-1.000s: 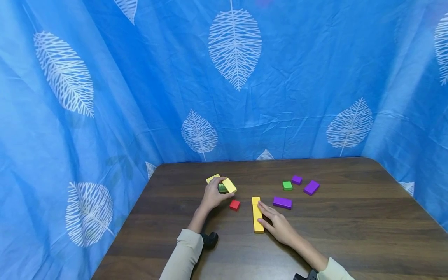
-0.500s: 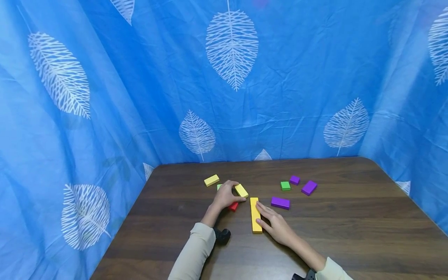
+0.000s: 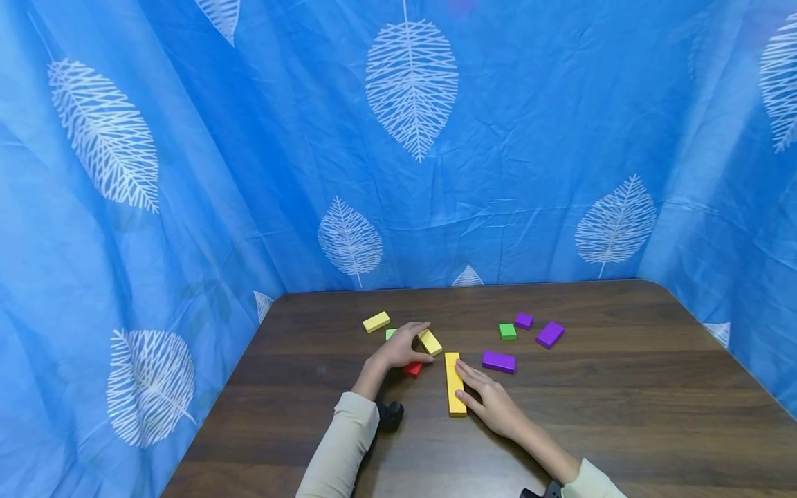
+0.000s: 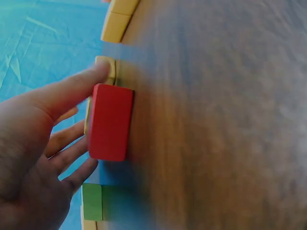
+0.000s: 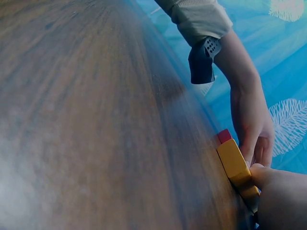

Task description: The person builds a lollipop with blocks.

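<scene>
Fingers and thumb of my left hand (image 3: 394, 351) are spread apart around a pale yellow block (image 3: 431, 344) lying on the table; in the head view they look loose, not pinching it. Under that hand sits a red block (image 3: 413, 371), large in the left wrist view, with a green block (image 3: 390, 333) partly hidden behind the hand. My right hand (image 3: 498, 409) rests its extended fingers and thumb against the right side of two deeper yellow blocks (image 3: 455, 398), lined up end to end. In the right wrist view the thumb touches this row.
Another pale yellow block (image 3: 376, 321) lies at the back left of the wooden table (image 3: 623, 387). On the right are a green block (image 3: 507, 332) and three purple blocks, the nearest purple block (image 3: 499, 362) beside the yellow row. A blue leaf-print curtain (image 3: 529, 138) hangs behind.
My left hand carried the pale yellow block rightward and toward me, set it down near the yellow row, then loosened and drew back slightly. The right hand stayed in place.
</scene>
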Action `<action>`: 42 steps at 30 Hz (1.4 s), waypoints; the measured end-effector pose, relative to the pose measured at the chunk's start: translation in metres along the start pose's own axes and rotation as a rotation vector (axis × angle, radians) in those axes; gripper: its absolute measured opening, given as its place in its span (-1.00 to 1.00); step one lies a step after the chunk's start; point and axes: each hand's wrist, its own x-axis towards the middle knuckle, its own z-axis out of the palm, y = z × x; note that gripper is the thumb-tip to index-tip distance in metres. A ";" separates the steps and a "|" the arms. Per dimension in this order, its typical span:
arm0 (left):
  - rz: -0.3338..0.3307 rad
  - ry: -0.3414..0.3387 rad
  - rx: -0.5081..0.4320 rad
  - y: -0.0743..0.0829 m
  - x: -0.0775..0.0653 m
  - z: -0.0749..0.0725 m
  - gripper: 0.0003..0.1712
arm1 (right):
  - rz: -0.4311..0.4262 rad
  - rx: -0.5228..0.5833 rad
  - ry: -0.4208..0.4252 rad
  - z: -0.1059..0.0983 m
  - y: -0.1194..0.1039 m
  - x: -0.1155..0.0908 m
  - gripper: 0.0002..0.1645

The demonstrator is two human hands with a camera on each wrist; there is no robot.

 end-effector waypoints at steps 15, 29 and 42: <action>0.048 0.048 0.130 0.000 0.000 0.000 -0.53 | 0.006 0.001 -0.001 0.001 -0.001 -0.001 -0.38; -0.008 0.204 0.211 0.004 0.002 0.009 -0.67 | 0.013 0.004 0.002 -0.001 -0.002 0.000 -0.38; 0.023 0.259 -0.157 0.003 0.000 0.027 -0.56 | 0.018 -0.004 -0.004 0.000 -0.002 0.000 -0.38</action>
